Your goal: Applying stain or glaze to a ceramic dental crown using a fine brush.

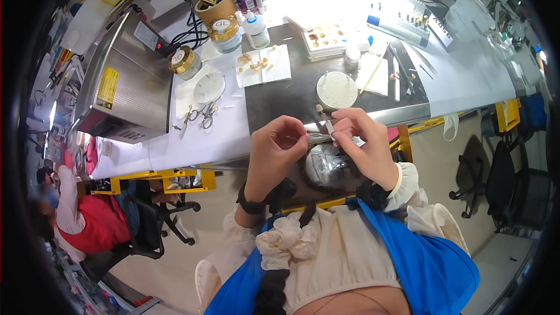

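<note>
My left hand (279, 150) is closed in a pinch at the front edge of the bench, thumb against forefinger. What sits between those fingertips is too small to name. Close beside it, my right hand (366, 144) grips a small slim holder (327, 123) between thumb and fingers. A beige tooth-shaped piece (319, 108) tops this holder, which tilts up toward the bench. Something thin and pale spans the gap between both hands. Just beyond them lies a round honeycomb tray (337, 89). Under the hands is a clear, shiny rounded object (326, 164), partly hidden.
Left stands a metal box-shaped machine (129, 76), with scissor-handled clamps (206, 118) beside it. Several tooth-shaped pieces lie on a white tissue (274, 70). Behind are gold-lidded jars (224, 35), a paint palette (328, 51) and a brush (374, 76). A person in red (96, 221) sits far left.
</note>
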### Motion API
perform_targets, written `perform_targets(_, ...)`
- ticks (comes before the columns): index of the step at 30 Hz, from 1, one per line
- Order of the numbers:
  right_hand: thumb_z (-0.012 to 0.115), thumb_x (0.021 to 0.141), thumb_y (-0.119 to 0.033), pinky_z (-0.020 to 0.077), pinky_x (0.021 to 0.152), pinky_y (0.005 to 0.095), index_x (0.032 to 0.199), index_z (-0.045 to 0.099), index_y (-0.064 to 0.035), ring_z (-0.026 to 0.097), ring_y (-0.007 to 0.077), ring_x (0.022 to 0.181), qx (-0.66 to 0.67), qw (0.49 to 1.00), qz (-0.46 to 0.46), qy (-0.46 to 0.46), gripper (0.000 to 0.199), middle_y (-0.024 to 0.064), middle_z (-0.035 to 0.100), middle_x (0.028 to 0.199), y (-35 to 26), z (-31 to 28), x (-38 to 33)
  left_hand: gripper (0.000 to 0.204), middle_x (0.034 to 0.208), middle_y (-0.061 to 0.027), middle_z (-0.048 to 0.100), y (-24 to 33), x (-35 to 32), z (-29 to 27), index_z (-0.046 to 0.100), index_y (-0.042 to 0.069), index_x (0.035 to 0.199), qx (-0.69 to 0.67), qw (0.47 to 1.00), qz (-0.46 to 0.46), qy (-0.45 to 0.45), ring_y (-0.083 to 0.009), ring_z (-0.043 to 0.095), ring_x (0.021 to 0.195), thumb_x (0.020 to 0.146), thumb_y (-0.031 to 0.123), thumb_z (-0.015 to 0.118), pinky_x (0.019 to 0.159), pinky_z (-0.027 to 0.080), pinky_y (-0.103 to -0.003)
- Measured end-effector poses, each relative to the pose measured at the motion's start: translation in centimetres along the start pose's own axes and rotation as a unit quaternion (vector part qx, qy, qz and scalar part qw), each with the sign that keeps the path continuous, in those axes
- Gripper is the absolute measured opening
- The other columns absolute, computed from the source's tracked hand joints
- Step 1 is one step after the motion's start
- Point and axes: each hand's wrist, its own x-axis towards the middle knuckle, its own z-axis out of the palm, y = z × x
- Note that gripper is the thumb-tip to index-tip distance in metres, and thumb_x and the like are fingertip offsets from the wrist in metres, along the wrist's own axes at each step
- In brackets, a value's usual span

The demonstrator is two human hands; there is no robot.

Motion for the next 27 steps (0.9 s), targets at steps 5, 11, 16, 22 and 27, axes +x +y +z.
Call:
perform_targets(5,0.058,0.082,0.002,0.0467,0.065,0.0235,0.112,0.055,-0.0002,0.06,0.0122,0.072,-0.049,0.998,-0.032,0.029,0.03,0.007,0.064,0.084,-0.5,-0.1,-0.3,0.005,0.073,-0.0004,0.061,0.4,0.9,-1.7,0.059,0.0,0.085,0.181,0.975,0.035,0.121,-0.0052,0.058,0.065,0.081,0.001,0.062,0.061,0.047,-0.02)
perform_targets(11,0.056,0.082,0.004,0.0473,0.067,0.0235,0.105,0.058,0.0019,0.062,0.0125,0.077,-0.09,0.994,-0.045,0.05,0.023,0.0092,0.066,0.087,-0.5,-1.3,-1.6,0.009,0.073,-0.0099,0.061,-0.1,2.6,-2.9,0.058,-0.001,0.084,0.323,0.932,0.059,0.153,-0.018,0.061,0.066,0.078,0.002,0.064,0.062,0.048,-0.028)
perform_targets(16,0.055,0.084,0.004,0.0484,0.063,0.0228,0.1,0.06,0.003,0.063,0.0115,0.071,-0.116,0.987,-0.03,0.104,0.017,0.0092,0.067,0.082,1.0,-4.4,-4.0,0.016,0.075,-0.0102,0.06,2.0,1.9,-3.4,0.057,0.002,0.089,0.439,0.86,0.162,0.202,-0.0217,0.058,0.067,0.077,0.005,0.067,0.061,0.046,-0.032)
perform_targets(22,0.043,0.094,-0.007,0.0324,0.045,0.0202,0.093,0.052,-0.0019,0.042,0.0055,0.047,0.444,0.885,0.053,0.131,0.011,-0.0002,0.046,0.057,1.0,-11.0,-4.8,0.015,0.069,-0.012,0.06,7.9,1.2,-4.6,0.065,0.004,0.081,0.469,0.86,0.045,0.197,-0.0271,0.058,0.063,0.083,0.018,0.06,0.059,0.043,-0.034)
perform_targets(27,0.038,0.096,-0.008,0.0254,0.044,0.0203,0.093,0.044,-0.005,0.031,0.0057,0.043,0.751,0.658,0.061,0.022,0.008,-0.004,0.033,0.053,-0.7,-15.9,-1.1,0.01,0.076,-0.014,0.062,9.6,5.6,-4.5,0.064,0.004,0.084,0.597,0.763,0.231,0.09,-0.0327,0.06,0.071,0.082,0.011,0.058,0.061,0.045,-0.038)
